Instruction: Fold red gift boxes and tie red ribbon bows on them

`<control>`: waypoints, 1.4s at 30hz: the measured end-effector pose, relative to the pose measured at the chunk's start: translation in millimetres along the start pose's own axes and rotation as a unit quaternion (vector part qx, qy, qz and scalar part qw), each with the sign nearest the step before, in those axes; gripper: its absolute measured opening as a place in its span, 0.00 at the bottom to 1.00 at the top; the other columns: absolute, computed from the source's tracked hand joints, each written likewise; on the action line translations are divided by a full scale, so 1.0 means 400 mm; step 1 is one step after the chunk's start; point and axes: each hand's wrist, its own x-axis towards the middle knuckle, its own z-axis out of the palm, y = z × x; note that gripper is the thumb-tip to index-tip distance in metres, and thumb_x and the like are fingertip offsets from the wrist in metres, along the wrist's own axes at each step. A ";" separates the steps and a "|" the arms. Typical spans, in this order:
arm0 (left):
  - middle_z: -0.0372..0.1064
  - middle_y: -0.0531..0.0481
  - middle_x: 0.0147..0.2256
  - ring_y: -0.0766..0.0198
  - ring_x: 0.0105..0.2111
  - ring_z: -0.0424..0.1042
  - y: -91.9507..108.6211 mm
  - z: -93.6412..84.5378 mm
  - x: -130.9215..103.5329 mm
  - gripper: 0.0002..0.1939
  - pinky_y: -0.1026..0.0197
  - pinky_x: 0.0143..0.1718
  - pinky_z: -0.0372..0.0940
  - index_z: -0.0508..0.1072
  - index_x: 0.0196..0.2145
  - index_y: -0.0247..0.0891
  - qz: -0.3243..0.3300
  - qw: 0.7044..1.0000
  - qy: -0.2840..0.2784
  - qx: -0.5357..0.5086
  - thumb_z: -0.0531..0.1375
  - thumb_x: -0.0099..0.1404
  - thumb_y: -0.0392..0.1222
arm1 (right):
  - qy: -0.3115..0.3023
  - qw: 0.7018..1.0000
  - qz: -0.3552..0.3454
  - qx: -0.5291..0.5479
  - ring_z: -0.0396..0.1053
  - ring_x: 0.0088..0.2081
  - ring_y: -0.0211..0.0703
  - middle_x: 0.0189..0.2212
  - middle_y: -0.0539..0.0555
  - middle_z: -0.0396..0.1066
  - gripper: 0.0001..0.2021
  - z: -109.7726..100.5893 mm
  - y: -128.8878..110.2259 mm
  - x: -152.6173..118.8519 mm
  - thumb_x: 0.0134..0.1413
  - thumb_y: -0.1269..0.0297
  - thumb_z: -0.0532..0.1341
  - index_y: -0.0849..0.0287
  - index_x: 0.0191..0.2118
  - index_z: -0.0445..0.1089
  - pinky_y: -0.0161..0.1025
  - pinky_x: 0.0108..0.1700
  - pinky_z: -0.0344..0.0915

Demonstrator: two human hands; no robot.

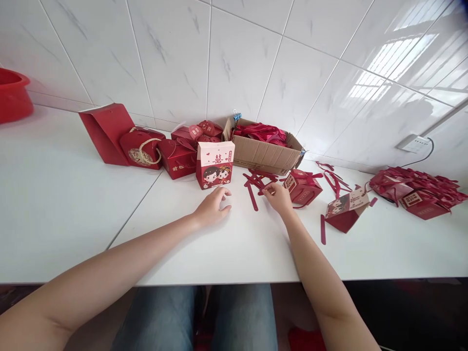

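My left hand (pixel 213 207) rests on the white table with its fingers curled but apart and nothing in them, just in front of an upright red and pink box (pixel 215 165) with two cartoon figures. My right hand (pixel 277 196) reaches to the pile of dark red strips (pixel 258 180), fingertips pinched together at its near edge; whether a strip is between them is too small to tell. Right beside that hand stands a red box with a ribbon (pixel 305 188). One strip (pixel 251 196) lies apart, between my two hands.
Behind the strips is a cardboard box (pixel 261 155) of red ribbon. Several red gift boxes (pixel 179 157) stand left. A tilted box (pixel 346 209), loose ribbons and a heap of ribboned boxes (pixel 426 210) lie right. A red basin (pixel 13 97) is far left; a tiled wall runs behind.
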 end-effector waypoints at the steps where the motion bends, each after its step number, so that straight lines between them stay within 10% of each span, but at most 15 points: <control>1: 0.64 0.47 0.45 0.57 0.43 0.68 0.000 0.000 0.000 0.13 0.53 0.45 0.65 0.61 0.41 0.42 -0.001 1.000 0.000 -0.001 0.56 0.58 0.42 | -0.007 1.000 0.001 -0.007 0.71 0.32 0.44 0.28 0.52 0.76 0.04 -0.007 0.005 0.002 0.51 0.64 0.60 0.56 0.29 0.71 0.38 0.34 0.63; 16: 0.68 0.43 0.47 0.54 0.49 0.68 -0.003 0.000 0.000 0.14 0.51 0.52 0.63 0.66 0.44 0.38 0.059 0.998 0.008 0.035 0.54 0.59 0.39 | -0.179 0.970 -0.165 -0.024 0.71 0.32 0.43 0.27 0.49 0.75 0.07 0.043 -0.132 -0.083 0.49 0.74 0.61 0.55 0.26 0.70 0.39 0.38 0.63; 24: 0.72 0.47 0.50 0.51 0.55 0.65 0.015 -0.001 0.000 0.15 0.44 0.55 0.55 0.73 0.43 0.42 0.083 0.987 -0.076 0.112 0.51 0.63 0.37 | -0.252 0.933 -0.247 0.068 0.72 0.31 0.39 0.25 0.43 0.75 0.07 0.017 -0.120 -0.093 0.50 0.69 0.61 0.51 0.27 0.74 0.36 0.40 0.67; 33: 0.74 0.47 0.39 0.51 0.44 0.68 0.022 -0.006 -0.003 0.08 0.46 0.48 0.56 0.76 0.33 0.42 0.055 0.987 -0.021 0.147 0.56 0.60 0.41 | -0.024 0.990 -0.103 0.094 0.73 0.32 0.42 0.32 0.53 0.77 0.08 0.037 -0.024 -0.012 0.49 0.64 0.58 0.57 0.33 0.74 0.41 0.40 0.69; 42: 0.71 0.48 0.32 0.54 0.37 0.69 0.014 -0.009 0.001 0.06 0.47 0.46 0.59 0.74 0.30 0.40 0.019 0.990 0.022 0.141 0.57 0.59 0.41 | 0.137 0.986 0.030 0.088 0.74 0.37 0.47 0.36 0.59 0.77 0.16 0.027 0.084 0.085 0.51 0.62 0.53 0.61 0.39 0.74 0.44 0.44 0.69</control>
